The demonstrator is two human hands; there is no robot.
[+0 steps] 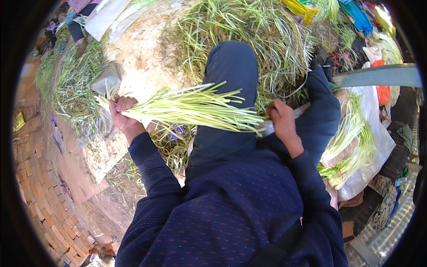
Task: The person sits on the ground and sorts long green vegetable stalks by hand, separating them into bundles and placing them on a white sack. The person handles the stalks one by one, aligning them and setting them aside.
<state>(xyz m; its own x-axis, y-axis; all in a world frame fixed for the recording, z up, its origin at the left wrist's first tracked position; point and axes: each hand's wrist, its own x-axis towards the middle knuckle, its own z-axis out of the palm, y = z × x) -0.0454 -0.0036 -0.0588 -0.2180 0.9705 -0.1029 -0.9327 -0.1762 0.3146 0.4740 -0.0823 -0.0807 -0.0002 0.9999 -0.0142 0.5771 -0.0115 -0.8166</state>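
My left hand grips a bundle of long, pale yellow-green chive-like stalks near its whitish end. The bundle lies across in front of me, above my dark trousers, with its loose tips pointing right. Just beyond those tips is my right hand, its fingers curled inward. The fingertips are turned away, so whether anything is pinched there cannot be seen. A large heap of loose green and yellowed stalks lies on the ground past my knees.
To my right, more pale stalks rest on a white plastic sheet, near a bluish curved bar. Another green heap lies at the left, by a grey bag. A person's leg shows far left. Brick paving runs along the lower left.
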